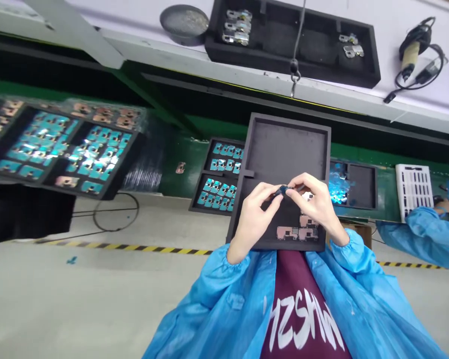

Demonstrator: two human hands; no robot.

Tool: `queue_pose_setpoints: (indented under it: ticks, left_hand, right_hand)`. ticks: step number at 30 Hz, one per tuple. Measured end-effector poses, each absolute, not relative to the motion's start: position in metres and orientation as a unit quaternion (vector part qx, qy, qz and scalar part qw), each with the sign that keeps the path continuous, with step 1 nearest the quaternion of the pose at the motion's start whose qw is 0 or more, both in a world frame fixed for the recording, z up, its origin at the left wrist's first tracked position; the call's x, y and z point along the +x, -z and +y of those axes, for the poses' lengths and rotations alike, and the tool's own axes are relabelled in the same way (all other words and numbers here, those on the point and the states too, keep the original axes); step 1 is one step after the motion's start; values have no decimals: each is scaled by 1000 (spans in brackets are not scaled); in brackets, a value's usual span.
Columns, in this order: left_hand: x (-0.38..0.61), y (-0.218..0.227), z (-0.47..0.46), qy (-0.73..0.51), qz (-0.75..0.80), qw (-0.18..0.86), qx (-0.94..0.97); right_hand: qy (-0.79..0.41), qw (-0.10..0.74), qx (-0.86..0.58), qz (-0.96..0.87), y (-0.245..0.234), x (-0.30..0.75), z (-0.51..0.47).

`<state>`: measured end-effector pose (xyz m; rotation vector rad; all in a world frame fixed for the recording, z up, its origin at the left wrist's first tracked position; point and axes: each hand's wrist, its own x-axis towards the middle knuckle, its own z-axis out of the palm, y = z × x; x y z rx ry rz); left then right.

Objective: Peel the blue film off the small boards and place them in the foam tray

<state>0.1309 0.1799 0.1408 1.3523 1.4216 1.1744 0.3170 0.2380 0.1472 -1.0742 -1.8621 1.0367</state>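
Both my hands meet over a black foam tray (284,144) that lies in front of me. My left hand (253,215) and my right hand (314,204) pinch a small dark blue part (283,190) between their fingertips. Several copper-coloured metal parts (297,232) lie in the tray's near compartment, just under my right hand. The tray's far compartment holds nothing. Blue sleeves cover both my arms.
Black trays of blue-filmed parts (221,183) lie on the green belt, with more such trays (60,149) at the left. A shelf tray (292,40) holds metal parts. A co-worker's blue sleeve (422,239) and a white rack (414,189) are at the right.
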Motion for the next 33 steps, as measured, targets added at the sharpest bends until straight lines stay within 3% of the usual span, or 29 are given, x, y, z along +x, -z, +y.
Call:
queue_pose_setpoints:
  ticks: [4, 14, 27, 33]
  left_hand:
    - [140, -136, 180, -484, 586, 400, 512]
    - [156, -134, 181, -498, 560, 500, 434]
    - [142, -111, 188, -464, 479, 708, 234]
    - [138, -106, 187, -492, 540, 641, 235]
  right_hand:
    - [-370, 370, -433, -734, -141, 321, 233]
    - [-167, 434, -472, -749, -122, 329, 214]
    - [-144, 361, -352, -851, -113, 358, 208]
    - [-208, 375, -311, -848, -114, 370, 182]
